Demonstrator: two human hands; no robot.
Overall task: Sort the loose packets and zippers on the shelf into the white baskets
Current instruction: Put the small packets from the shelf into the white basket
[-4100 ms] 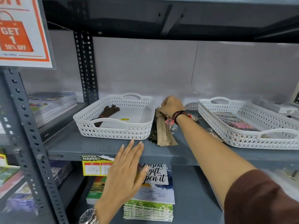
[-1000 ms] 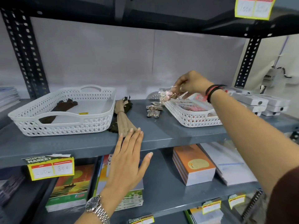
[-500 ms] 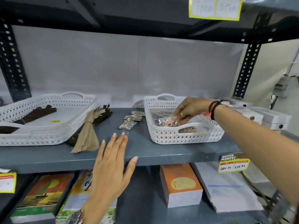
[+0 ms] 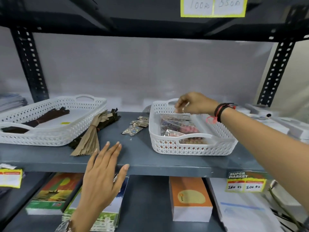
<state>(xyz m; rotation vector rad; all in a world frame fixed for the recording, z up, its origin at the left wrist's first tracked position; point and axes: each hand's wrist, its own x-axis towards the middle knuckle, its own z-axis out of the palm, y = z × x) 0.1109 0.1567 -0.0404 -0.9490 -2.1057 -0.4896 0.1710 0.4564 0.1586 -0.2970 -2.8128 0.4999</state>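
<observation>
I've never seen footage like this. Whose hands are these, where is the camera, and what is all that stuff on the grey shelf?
No machine here: a person wears a camera on the head, so you look down at their own two hands. The left hand is spread open at the shelf edge, holding nothing. The right hand hovers above the right white basket, which holds small shiny packets; whether its curled fingers pinch anything is unclear. The left white basket holds dark zippers. Loose between the baskets lie a tan and dark zipper bundle and three small packets, not yet sorted.
</observation>
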